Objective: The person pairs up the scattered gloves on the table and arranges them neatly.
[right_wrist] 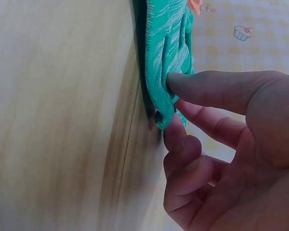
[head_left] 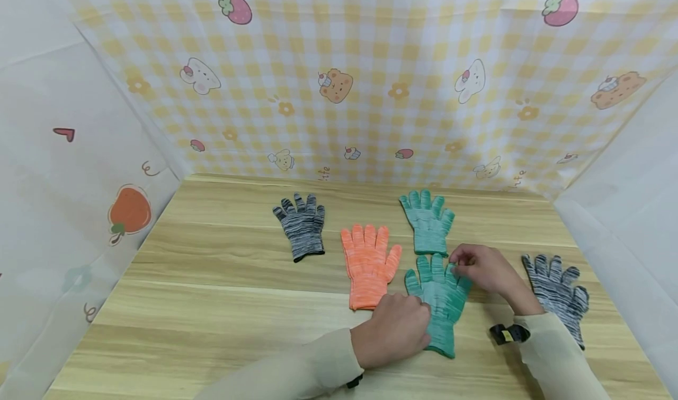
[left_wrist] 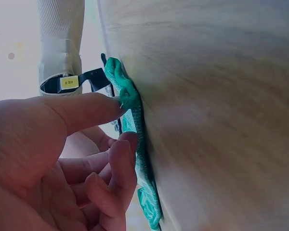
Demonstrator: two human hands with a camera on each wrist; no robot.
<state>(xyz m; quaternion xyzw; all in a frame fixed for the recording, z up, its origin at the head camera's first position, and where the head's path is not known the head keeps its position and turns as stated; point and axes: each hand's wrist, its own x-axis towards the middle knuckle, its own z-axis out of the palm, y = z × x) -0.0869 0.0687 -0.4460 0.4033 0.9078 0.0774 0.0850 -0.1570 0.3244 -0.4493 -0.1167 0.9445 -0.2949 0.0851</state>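
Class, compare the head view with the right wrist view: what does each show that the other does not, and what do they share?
Only the head view shows the left hand, the left grey glove, the right grey glove and both sleeves.

Only the right wrist view shows the palm side of the right hand.

Both show that hand at the near green glove, some of the orange glove, the table and the patterned cloth.

“life” [head_left: 323,174] on checked cloth [head_left: 371,123]
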